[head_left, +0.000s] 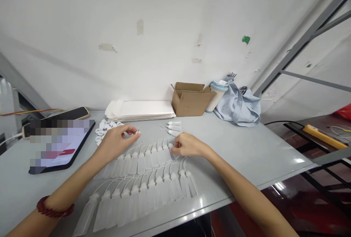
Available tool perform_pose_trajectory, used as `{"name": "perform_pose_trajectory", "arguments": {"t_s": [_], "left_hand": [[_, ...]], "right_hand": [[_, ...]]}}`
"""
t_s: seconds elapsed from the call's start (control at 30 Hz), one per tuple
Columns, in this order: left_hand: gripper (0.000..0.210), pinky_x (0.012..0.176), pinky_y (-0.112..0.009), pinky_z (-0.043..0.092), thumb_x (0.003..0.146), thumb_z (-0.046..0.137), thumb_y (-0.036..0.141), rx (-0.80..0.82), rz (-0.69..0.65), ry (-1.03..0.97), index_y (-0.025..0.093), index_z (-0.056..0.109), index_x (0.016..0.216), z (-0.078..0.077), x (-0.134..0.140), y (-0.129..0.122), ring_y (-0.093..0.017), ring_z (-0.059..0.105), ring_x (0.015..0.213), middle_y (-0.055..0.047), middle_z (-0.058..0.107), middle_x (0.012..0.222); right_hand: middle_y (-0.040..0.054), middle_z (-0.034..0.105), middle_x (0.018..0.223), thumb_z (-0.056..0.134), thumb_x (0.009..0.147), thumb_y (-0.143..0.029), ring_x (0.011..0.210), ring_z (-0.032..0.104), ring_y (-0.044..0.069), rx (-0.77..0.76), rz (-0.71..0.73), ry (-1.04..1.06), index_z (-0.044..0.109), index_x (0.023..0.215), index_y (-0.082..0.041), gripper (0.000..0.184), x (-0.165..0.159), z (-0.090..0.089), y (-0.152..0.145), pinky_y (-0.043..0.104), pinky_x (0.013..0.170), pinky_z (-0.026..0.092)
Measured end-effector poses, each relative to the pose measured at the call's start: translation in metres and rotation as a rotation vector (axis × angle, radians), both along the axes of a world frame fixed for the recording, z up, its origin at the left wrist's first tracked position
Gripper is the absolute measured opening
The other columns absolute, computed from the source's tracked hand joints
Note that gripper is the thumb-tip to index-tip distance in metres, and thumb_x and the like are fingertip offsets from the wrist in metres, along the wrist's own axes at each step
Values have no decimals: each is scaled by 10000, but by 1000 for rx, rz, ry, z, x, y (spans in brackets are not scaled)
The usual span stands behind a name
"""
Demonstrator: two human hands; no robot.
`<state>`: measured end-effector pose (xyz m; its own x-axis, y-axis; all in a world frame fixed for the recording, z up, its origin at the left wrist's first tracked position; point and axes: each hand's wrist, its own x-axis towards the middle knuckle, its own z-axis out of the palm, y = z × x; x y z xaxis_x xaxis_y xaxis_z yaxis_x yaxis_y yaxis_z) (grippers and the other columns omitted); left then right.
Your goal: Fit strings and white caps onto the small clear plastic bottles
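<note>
My left hand (pixel 118 138) pinches a small white piece with a dark tip (pixel 138 132) between thumb and fingertips, above the table. Beside it lies a pile of small white ring-like pieces (pixel 101 132). My right hand (pixel 188 144) is closed at the top of a translucent bottle (pixel 166 154) at the right end of the back row; the fingers partly hide its neck. Several similar bottles lie side by side in a front row (pixel 144 198), each with a thin white cord at its neck. Behind my right hand lie a few small white pieces with thin cords (pixel 174 128).
A tablet (pixel 64 153) and a phone (pixel 78 114) lie at the left of the grey table (pixel 233 149). Along the wall stand flat white packets (pixel 142 109), an open cardboard box (pixel 192 103), a lidded cup (pixel 216 96) and a light blue cloth bag (pixel 240 107).
</note>
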<state>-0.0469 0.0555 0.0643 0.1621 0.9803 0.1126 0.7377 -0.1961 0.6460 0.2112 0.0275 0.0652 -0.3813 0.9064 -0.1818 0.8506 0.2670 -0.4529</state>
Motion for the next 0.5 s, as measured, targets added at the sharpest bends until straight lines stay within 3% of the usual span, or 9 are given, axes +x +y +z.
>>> {"name": "perform_pose_trajectory", "arguments": {"t_s": [0.13, 0.23, 0.33, 0.5], "left_hand": [[372, 597, -280, 432, 736, 573, 573, -109, -68, -114, 215, 658, 793, 1, 8, -6, -173, 555, 641, -22, 686, 845], [320, 563, -254, 407, 740, 607, 533, -183, -112, -215, 219, 651, 788, 4, 13, -11, -177, 564, 695, -13, 667, 841], [305, 552, -233, 392, 742, 624, 519, -224, -139, -330, 217, 645, 783, 8, 17, -16, -173, 549, 741, -8, 638, 839], [325, 536, -217, 358, 734, 643, 531, -302, -107, -437, 212, 647, 795, 12, 21, -22, -124, 453, 646, 17, 561, 732]], "right_hand": [[-39, 422, 464, 577, 700, -240, 481, 364, 88, 21, -23, 9, 412, 479, -173, 284, 0, -6, 3, 240, 489, 233], [-36, 473, 515, 564, 721, -241, 506, 396, 90, 74, -71, 45, 444, 543, -176, 225, 0, -8, 4, 229, 497, 257], [-37, 498, 562, 566, 737, -249, 525, 421, 89, 169, -112, 160, 438, 604, -183, 197, -2, -8, 4, 220, 509, 287], [-45, 491, 581, 606, 768, -308, 507, 440, 91, 323, -112, 370, 483, 709, -180, 187, -7, -11, 1, 217, 512, 331]]}}
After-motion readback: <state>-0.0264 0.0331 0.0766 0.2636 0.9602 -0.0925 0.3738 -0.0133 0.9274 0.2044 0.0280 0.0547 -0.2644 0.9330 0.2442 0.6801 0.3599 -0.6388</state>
